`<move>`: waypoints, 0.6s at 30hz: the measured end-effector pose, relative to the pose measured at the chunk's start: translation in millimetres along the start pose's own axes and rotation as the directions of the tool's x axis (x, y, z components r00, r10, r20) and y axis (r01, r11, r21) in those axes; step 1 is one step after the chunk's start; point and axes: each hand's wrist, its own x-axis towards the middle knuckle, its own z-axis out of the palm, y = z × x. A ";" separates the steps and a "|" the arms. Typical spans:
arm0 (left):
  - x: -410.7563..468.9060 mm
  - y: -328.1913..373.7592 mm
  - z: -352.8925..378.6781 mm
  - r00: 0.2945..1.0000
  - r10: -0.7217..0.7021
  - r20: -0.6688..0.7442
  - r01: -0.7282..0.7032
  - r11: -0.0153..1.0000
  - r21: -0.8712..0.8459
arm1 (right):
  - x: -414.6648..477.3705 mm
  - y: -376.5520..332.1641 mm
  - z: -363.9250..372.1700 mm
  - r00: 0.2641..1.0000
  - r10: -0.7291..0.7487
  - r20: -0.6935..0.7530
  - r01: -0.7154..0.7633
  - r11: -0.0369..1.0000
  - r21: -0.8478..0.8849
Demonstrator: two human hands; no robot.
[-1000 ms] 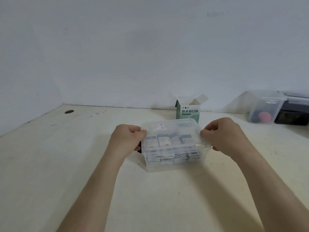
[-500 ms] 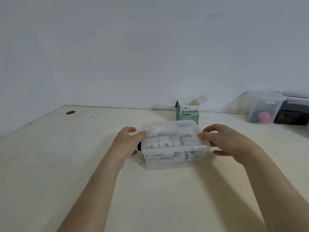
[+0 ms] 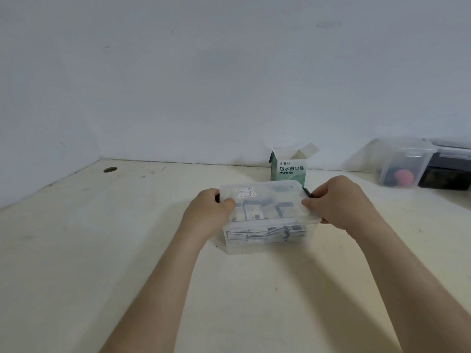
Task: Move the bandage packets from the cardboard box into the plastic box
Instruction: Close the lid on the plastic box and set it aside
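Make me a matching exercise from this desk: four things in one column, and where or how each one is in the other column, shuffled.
1 plastic box
2 cardboard box
3 red round thing
4 table hole

A top flaps open
B far left, at the back
C held at its ends by the left hand and right hand
D inside a clear container, far right

Pairs: 1-C, 2-A, 3-D, 4-B

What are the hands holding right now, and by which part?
Both hold the closed plastic box: the left hand grips its left end, the right hand its right end, thumbs over the top rim.
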 end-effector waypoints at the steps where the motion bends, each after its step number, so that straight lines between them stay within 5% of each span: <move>1: -0.2 1.0 0.2 1.000 0.010 0.021 -0.011 0.999 0.053 | -0.6 -2.7 1.0 1.000 -0.021 -0.017 0.019 0.996 -0.090; 5: -1.3 9.5 0.8 0.995 0.089 0.049 -0.102 0.867 0.488 | -4.8 -15.0 8.2 0.989 -0.130 -0.073 0.091 0.914 -0.394; 9: -3.5 19.0 1.7 0.989 0.127 0.072 -0.140 0.699 0.701 | -10.9 -24.8 12.2 0.974 -0.218 -0.061 0.152 0.828 -0.540; 13: -6.5 24.0 1.4 0.987 0.141 0.082 -0.152 0.619 0.770 | -12.0 -24.1 13.7 0.975 -0.219 -0.039 0.165 0.828 -0.535; 18: -4.5 22.2 -3.3 0.989 0.147 0.013 -0.114 0.708 0.697 | -7.4 -12.7 10.1 0.985 -0.169 -0.025 0.156 0.951 -0.265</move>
